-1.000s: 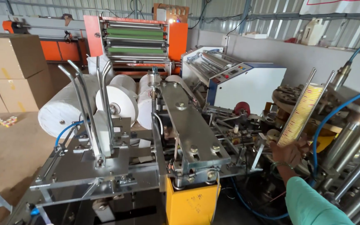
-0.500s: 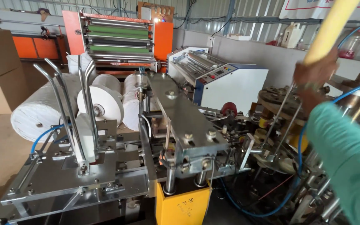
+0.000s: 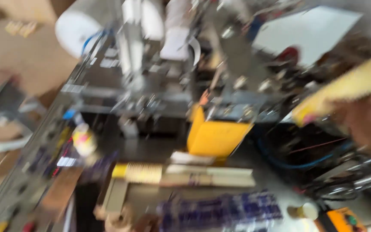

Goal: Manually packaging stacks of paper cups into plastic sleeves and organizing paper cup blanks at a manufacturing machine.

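The view is heavily blurred by motion. My right hand (image 3: 368,124) is at the right edge, closed around a long yellow stack of paper pieces (image 3: 344,88) that slants up to the right. Its lower end hangs over the dark machine frame (image 3: 164,103). My left hand does not show clearly anywhere. Below the machine's middle sits a yellow box (image 3: 215,135).
A large white paper roll (image 3: 80,25) is at the top left. A similar long stack (image 3: 181,174) lies flat on a lower shelf, with a purple-blue patch (image 3: 224,210) below it. Blue hoses (image 3: 297,161) and metal rods crowd the right. A white panel (image 3: 310,30) is at the top right.
The view has swung sharply downward and blurred. My right hand with the yellow stack has come down from high at the upper right to the right edge at mid height.
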